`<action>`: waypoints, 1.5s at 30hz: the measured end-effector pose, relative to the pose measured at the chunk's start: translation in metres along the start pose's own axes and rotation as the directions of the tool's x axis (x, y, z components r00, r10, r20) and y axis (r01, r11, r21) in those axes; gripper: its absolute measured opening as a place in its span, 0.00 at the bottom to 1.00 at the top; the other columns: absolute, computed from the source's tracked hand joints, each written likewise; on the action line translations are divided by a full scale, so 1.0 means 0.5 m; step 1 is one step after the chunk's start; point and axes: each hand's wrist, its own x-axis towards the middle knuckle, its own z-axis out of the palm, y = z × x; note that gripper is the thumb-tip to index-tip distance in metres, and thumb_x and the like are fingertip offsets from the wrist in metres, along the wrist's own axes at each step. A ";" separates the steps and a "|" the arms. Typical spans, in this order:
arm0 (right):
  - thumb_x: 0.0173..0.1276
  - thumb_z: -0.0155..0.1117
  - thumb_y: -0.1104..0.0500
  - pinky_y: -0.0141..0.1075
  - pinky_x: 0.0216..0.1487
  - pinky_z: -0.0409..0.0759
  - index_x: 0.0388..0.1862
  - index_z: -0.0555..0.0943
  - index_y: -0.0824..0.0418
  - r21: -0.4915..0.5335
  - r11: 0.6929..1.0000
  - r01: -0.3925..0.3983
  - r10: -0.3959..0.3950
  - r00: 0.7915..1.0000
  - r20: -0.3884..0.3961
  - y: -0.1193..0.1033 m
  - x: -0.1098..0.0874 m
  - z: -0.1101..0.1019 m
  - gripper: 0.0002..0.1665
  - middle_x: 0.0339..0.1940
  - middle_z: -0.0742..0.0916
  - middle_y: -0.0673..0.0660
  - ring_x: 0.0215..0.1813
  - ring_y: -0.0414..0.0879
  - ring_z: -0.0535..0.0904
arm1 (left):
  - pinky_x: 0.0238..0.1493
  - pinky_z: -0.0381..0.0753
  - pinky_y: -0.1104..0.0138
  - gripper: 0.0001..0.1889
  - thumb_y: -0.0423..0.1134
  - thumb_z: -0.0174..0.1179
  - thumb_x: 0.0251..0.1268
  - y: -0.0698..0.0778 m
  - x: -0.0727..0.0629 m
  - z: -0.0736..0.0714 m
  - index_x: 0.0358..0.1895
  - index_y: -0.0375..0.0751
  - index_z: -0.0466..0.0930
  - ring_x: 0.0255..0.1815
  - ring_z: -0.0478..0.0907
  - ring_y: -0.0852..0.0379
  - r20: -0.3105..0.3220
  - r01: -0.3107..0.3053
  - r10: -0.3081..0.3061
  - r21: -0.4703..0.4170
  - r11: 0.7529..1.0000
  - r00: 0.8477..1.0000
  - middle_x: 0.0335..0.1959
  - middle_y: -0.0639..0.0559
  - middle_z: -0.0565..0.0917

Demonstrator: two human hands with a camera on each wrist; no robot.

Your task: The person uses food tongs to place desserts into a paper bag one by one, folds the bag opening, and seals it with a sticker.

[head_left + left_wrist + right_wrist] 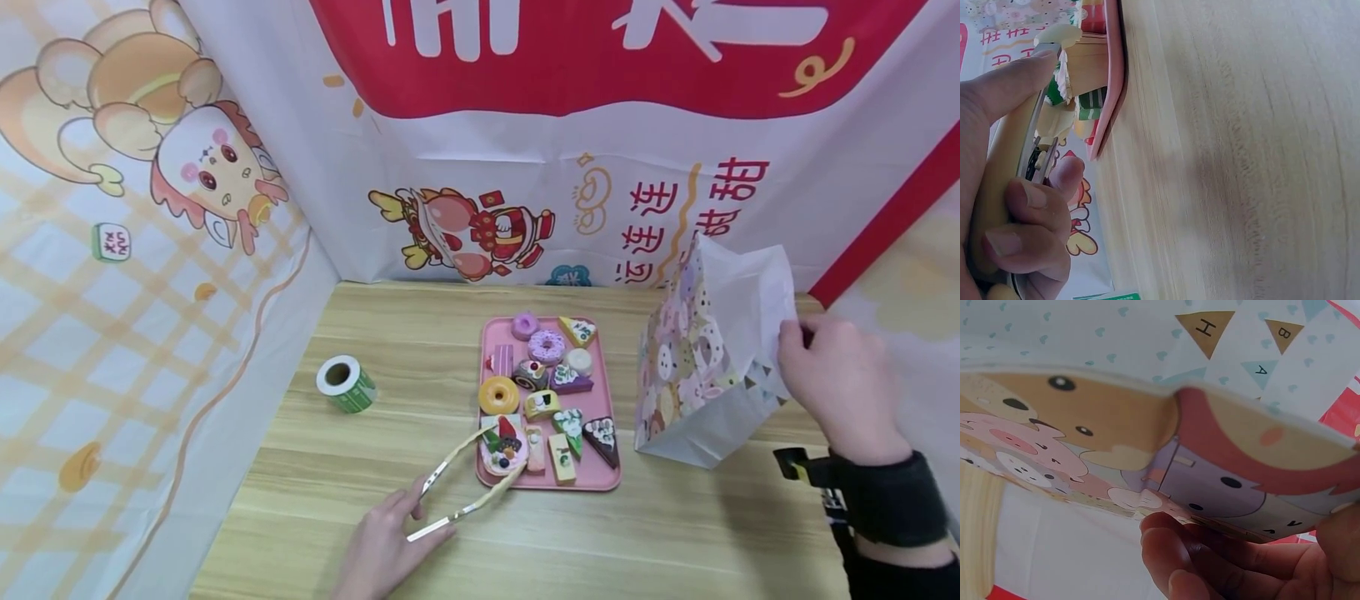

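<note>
My left hand (384, 537) holds a pair of tongs (478, 502), its fingers wrapped round the arms in the left wrist view. The spread tips stand on either side of a toy fruit tart (495, 457) at the near left corner of a pink tray (611, 385). Whether the tips touch the tart, I cannot tell. On the right, my right hand (843, 387) grips the upper edge of a paper bag (686, 350) printed with cartoon animals. The bag stands tilted with its mouth open; its inside bottom is hidden.
Several toy cakes and donuts crowd the tray, including an orange donut (498, 395) and a chocolate cake slice (602, 439). A roll of green labels (348, 383) stands on the wooden table (300, 483) at left. Printed cloth (465, 142) hangs behind.
</note>
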 end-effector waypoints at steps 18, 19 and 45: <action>0.78 0.44 0.53 0.41 0.13 0.65 0.34 0.79 0.73 0.013 0.998 0.055 -0.055 0.998 -0.017 0.000 0.003 0.001 0.26 0.17 0.78 0.60 0.16 0.52 0.69 | 0.15 0.60 0.75 0.38 0.56 0.78 0.43 -0.007 -0.001 -0.006 0.59 0.39 0.81 0.17 0.55 0.75 -0.020 -0.017 0.017 -0.003 1.000 1.000 0.25 0.66 0.72; 0.78 0.44 0.53 0.41 0.13 0.65 0.34 0.79 0.73 0.014 0.998 0.060 -0.060 0.998 -0.019 0.000 0.003 0.002 0.25 0.17 0.78 0.60 0.15 0.52 0.69 | 0.15 0.59 0.75 0.38 0.56 0.78 0.43 -0.008 -0.002 -0.006 0.58 0.39 0.81 0.16 0.55 0.75 -0.019 -0.019 0.019 0.000 1.000 1.000 0.25 0.66 0.72; 0.78 0.45 0.53 0.41 0.13 0.65 0.37 0.79 0.74 0.006 0.998 0.056 -0.056 0.998 -0.027 0.003 -0.003 -0.006 0.25 0.17 0.78 0.60 0.15 0.51 0.69 | 0.17 0.62 0.76 0.39 0.56 0.79 0.42 -0.015 0.055 -0.043 0.58 0.36 0.81 0.18 0.60 0.74 -0.117 -0.058 0.059 0.008 0.998 0.991 0.27 0.71 0.72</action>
